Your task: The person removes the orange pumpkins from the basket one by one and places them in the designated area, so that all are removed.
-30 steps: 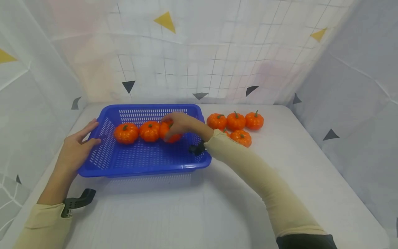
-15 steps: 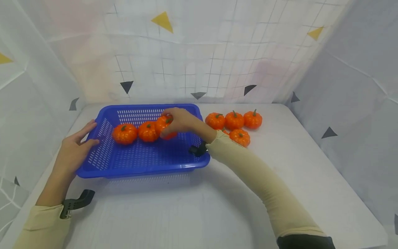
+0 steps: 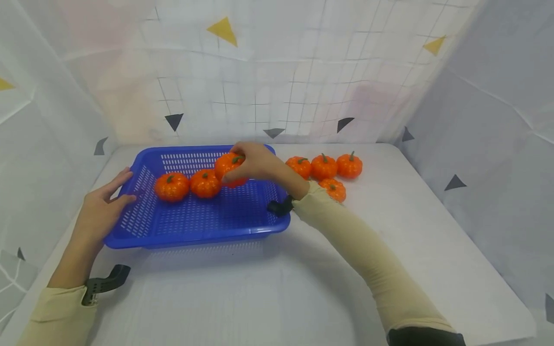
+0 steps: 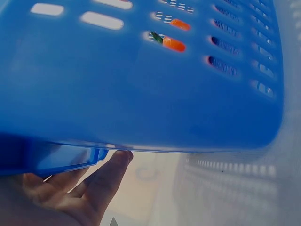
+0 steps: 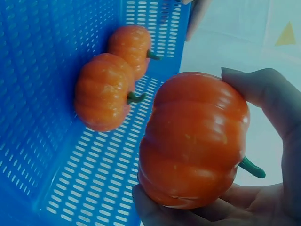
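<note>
A blue perforated plastic basket (image 3: 195,235) stands on the white table. My left hand (image 3: 97,206) grips its left rim, thumb over the edge and fingers outside; the left wrist view shows those fingers (image 4: 101,183) against the rim, partly hidden. Inside, a small orange pumpkin (image 3: 171,187) sits at the left, with a second pumpkin (image 3: 205,183) touching its right side. My right hand (image 3: 259,163) holds a third pumpkin (image 5: 193,141) by its sides, thumb and fingers spread around it. That pumpkin, green stem sideways in the right wrist view, hangs above the basket floor.
Right of the basket, several pumpkins (image 3: 323,166) stand in a back row, with another pumpkin (image 3: 332,190) in front, partly behind my right sleeve (image 3: 346,235). A white cloth wall (image 3: 259,72) rises behind the table (image 3: 281,288).
My right hand has raised its pumpkin from beside the other two in the basket, moving slightly upward. The left hand stays at the rim. The whole view has shifted a little.
</note>
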A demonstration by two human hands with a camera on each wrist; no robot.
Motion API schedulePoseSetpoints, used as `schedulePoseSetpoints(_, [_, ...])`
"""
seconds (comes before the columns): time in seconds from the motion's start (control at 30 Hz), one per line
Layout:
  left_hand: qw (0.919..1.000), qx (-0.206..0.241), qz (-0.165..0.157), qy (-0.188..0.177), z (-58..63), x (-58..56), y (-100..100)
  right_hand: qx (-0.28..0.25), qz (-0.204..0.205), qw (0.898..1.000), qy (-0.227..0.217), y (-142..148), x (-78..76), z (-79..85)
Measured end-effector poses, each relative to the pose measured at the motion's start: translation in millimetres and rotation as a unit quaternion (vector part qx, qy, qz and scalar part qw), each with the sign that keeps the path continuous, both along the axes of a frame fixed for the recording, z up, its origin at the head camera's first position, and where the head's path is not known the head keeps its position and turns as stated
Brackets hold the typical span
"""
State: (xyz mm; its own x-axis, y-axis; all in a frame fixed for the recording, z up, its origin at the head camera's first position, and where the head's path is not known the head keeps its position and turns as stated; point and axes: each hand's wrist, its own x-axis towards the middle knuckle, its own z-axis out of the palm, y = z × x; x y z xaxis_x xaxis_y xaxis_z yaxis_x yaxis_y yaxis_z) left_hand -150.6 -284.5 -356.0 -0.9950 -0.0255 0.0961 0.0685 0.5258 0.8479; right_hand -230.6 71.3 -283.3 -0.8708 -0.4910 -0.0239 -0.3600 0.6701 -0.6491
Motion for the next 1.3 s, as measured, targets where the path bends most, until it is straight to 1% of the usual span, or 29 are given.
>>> schedulePoseSetpoints(0.27, [1.0, -0.001, 0.003, -0.003, -0.8, -0.3, 0, -0.01, 0.002, 1.0, 0.022, 10, 11.0, 5.4])
schedulePoseSetpoints(0.43, [0.9999, -0.01, 0.007, -0.004, -2.3, 0.1, -1, -0.032, -0.004, 0.999, 0.027, 14, 19.3, 7.2])
schedulePoseSetpoints(0.67, [0.9999, -0.012, 0.007, -0.002, -2.0, 0.2, 0, -0.069, -0.018, 0.997, 0.014, 19, 27.7, 8.9])
schedulePoseSetpoints(0.93, [0.9999, -0.012, 0.008, -0.002, -2.0, -0.2, -1, -0.083, -0.034, 0.996, 0.007, 27, 33.8, 8.3])
schedulePoseSetpoints(1.13, [0.9999, -0.012, 0.006, -0.001, -2.1, -0.1, -1, -0.124, -0.041, 0.991, 0.011, 36, 42.0, 7.0])
schedulePoseSetpoints(1.3, [0.9998, -0.016, 0.006, 0.001, -1.1, 0.4, 0, -0.143, -0.064, 0.988, -0.002, 44, 48.7, 6.2])
